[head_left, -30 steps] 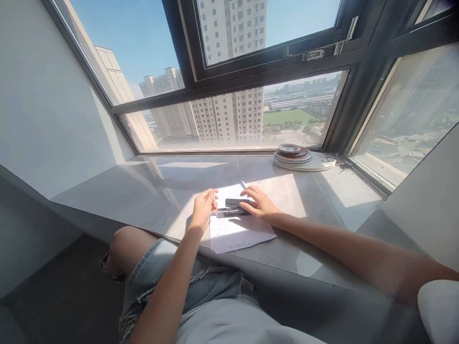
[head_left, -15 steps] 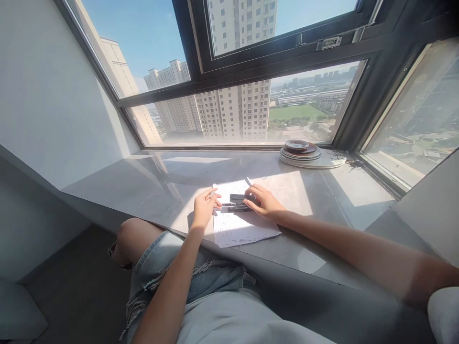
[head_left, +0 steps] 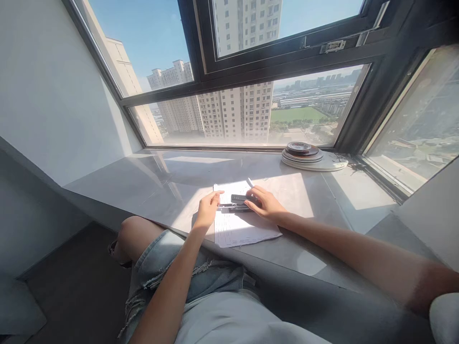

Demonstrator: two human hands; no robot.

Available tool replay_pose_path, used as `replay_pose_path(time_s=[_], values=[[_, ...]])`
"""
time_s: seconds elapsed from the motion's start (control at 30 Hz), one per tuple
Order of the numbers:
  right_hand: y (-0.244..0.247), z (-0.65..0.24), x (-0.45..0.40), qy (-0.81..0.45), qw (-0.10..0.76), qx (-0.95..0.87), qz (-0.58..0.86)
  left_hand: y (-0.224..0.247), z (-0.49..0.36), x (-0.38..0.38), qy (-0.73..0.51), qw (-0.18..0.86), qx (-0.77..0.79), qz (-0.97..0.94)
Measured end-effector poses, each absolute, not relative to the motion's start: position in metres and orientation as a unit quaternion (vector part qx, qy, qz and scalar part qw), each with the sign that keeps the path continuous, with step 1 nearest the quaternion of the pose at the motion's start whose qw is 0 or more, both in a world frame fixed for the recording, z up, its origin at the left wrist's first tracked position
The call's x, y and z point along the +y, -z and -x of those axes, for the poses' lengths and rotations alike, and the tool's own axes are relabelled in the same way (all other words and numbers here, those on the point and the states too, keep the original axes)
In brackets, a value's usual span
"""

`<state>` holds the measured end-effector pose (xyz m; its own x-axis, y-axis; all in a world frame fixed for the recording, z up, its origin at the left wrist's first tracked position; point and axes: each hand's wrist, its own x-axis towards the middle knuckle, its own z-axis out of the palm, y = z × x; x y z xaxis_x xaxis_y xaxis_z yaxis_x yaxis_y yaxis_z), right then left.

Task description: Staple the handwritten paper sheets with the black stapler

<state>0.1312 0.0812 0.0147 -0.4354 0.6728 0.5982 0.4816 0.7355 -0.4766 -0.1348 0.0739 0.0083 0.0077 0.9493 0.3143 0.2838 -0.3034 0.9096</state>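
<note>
A black stapler [head_left: 239,209] lies on a stack of white printed paper [head_left: 244,230], its black upper part [head_left: 239,198] apart from its lower part. My right hand [head_left: 263,203] is closed around the right end of the stapler, thumb and fingers gripping it. At the opposite end, my left hand [head_left: 209,208] has thumb and fingertips pinched together by a thin silvery part [head_left: 224,206]. What exactly sits between those fingertips is too small to make out. A slim white stick-like thing [head_left: 250,182] shows just behind my right hand.
The papers rest on a grey stone window ledge [head_left: 186,177], its front edge close to my lap. Stacked plates and round boards [head_left: 303,155] stand at the back right by the dark window frame [head_left: 351,124]. A white wall [head_left: 64,95] bounds the left.
My left hand has shifted slightly and its fingers have drawn closer together near the stapler's left end. The right hand keeps its hold. The view has moved a little.
</note>
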Motion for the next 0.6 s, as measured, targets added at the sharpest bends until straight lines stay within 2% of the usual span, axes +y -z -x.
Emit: replay_pose_path(time_s=[0.17,0.37,0.6], values=[[-0.0145,-0.1313,0.0808,-0.124,0.404,-0.839,0.344,-0.006,0.1362,0.0753,-0.495,0.303,0.485,-0.655],[-0.0135,-0.1318,0.0825,-0.126,0.407,-0.839,0.339,-0.0078,0.1346,0.0735,-0.492,0.351,0.468,-0.645],[-0.0144,-0.1311,0.0815,-0.132,0.411,-0.835,0.34,-0.0056,0.1342,0.0745,-0.486,0.355,0.461,-0.652]])
